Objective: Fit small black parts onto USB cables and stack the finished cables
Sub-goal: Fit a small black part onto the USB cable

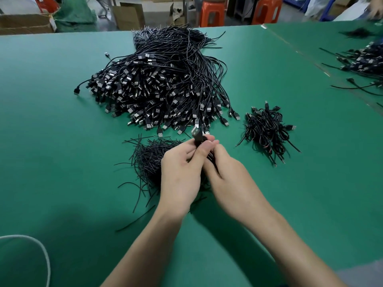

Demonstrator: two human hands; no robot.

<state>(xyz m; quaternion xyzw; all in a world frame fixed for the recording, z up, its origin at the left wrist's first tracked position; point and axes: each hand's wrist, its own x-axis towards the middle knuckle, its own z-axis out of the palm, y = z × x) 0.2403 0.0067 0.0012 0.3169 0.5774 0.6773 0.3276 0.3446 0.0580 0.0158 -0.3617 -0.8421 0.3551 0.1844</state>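
A big heap of black USB cables lies on the green table ahead of me. Just under my hands sits a heap of thin black ties. To the right is a small stack of coiled cables. My left hand and my right hand meet above the ties, both pinching one USB cable whose plug points up and away. The rest of that cable is hidden between my fingers.
Another batch of cables lies at the far right, near another person's hand. A white cord curls at the bottom left. Cardboard boxes and orange stools stand beyond the table.
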